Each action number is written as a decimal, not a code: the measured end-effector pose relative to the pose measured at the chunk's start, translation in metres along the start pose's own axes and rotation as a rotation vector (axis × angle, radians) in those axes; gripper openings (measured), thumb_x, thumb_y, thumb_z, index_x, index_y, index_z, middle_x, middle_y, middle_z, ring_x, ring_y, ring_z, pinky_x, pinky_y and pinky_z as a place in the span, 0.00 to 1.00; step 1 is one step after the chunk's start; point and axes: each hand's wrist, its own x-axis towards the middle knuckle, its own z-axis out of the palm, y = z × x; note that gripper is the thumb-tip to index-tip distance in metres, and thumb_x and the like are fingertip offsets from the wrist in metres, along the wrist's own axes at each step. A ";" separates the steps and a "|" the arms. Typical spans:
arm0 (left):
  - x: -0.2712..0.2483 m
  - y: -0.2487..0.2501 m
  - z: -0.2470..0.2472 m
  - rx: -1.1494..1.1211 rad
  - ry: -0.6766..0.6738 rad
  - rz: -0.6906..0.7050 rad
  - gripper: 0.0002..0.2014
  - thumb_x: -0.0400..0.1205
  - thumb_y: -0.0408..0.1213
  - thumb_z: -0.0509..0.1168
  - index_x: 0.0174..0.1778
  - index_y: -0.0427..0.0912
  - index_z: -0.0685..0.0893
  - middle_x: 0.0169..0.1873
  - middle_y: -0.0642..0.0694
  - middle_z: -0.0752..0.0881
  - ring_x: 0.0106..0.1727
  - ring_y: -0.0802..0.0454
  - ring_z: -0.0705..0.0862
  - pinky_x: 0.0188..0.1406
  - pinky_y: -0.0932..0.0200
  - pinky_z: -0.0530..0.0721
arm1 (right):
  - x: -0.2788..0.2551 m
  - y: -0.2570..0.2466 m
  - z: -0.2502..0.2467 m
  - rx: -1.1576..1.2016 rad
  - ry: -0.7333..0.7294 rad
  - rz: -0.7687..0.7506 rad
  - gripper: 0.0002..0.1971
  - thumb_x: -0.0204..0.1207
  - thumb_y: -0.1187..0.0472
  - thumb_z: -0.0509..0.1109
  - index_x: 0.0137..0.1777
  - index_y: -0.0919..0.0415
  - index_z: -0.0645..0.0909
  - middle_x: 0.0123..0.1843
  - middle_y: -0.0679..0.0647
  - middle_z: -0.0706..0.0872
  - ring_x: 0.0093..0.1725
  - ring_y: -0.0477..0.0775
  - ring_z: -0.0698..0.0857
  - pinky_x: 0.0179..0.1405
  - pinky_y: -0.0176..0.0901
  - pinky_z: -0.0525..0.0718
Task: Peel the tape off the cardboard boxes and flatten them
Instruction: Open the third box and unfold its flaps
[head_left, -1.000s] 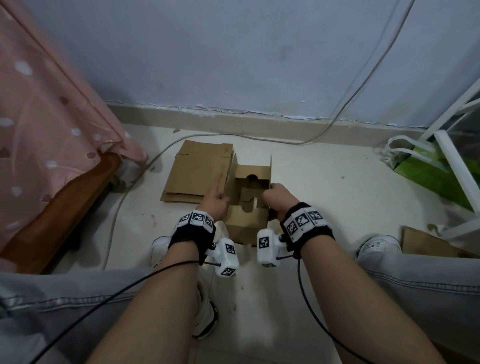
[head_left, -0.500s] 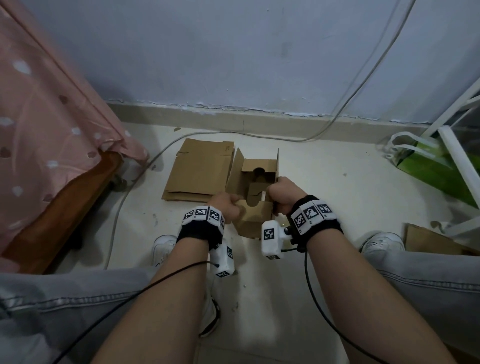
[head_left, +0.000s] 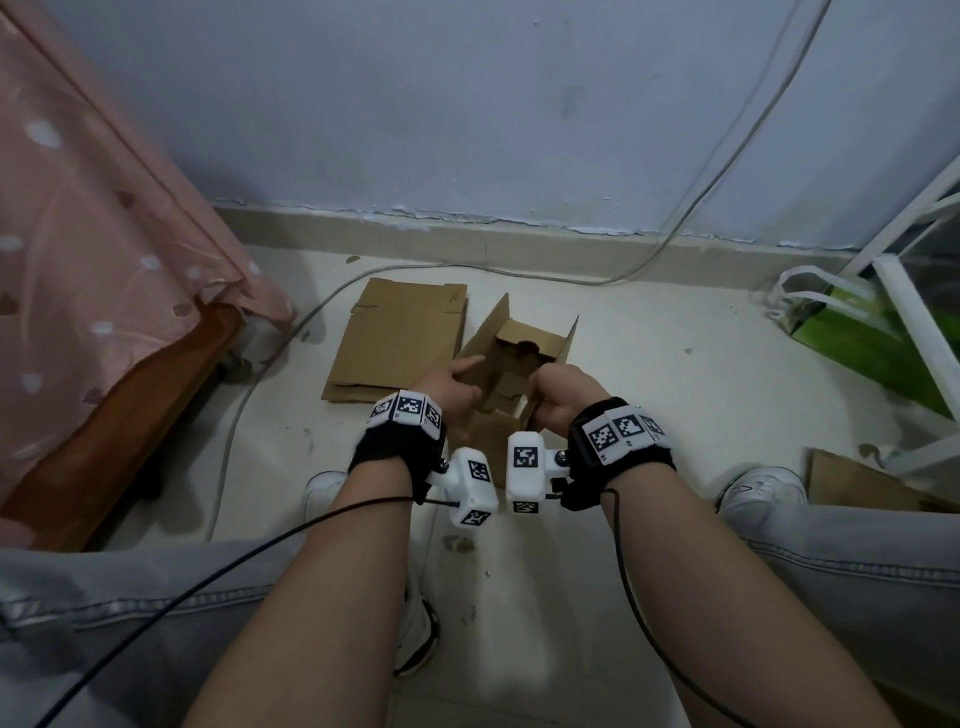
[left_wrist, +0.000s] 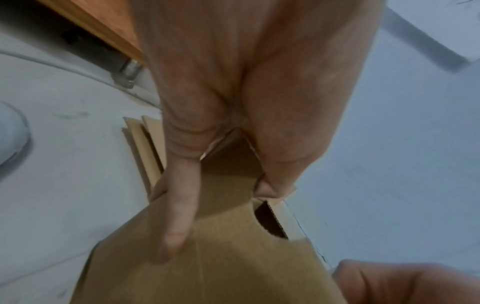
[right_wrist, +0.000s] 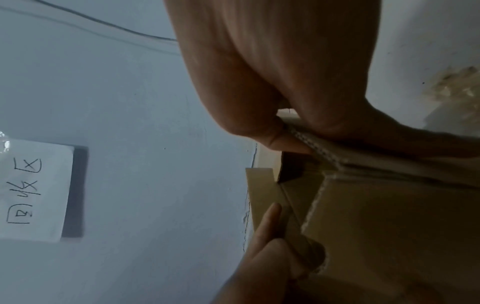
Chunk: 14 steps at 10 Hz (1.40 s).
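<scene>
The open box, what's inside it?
Inside the open box only brown cardboard flaps show, one with a rounded cutout. The left hand and right hand holding it hide the bottom.

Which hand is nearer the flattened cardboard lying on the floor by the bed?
Left. The left hand grips the open box on the side next to the flattened cardboard; the right hand grips the box's far side, farther away.
</scene>
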 end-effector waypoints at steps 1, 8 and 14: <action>0.000 0.005 -0.008 0.066 0.041 0.020 0.32 0.78 0.27 0.67 0.72 0.67 0.77 0.69 0.46 0.80 0.49 0.45 0.88 0.47 0.50 0.91 | -0.037 -0.011 0.006 0.084 0.053 0.125 0.07 0.75 0.74 0.62 0.51 0.67 0.76 0.52 0.62 0.80 0.46 0.65 0.84 0.51 0.69 0.88; 0.003 -0.010 -0.015 0.329 -0.164 0.069 0.42 0.77 0.14 0.54 0.63 0.72 0.83 0.68 0.52 0.76 0.57 0.38 0.86 0.48 0.39 0.90 | -0.022 -0.011 -0.027 -1.224 0.315 -0.072 0.07 0.77 0.60 0.70 0.49 0.59 0.74 0.43 0.54 0.80 0.47 0.59 0.81 0.44 0.47 0.79; 0.017 -0.036 -0.019 0.043 -0.091 0.142 0.74 0.44 0.54 0.89 0.80 0.73 0.46 0.81 0.51 0.65 0.74 0.42 0.76 0.70 0.36 0.78 | -0.029 -0.057 -0.071 -0.788 0.360 -0.062 0.13 0.74 0.67 0.56 0.50 0.71 0.80 0.46 0.70 0.88 0.46 0.69 0.90 0.53 0.66 0.89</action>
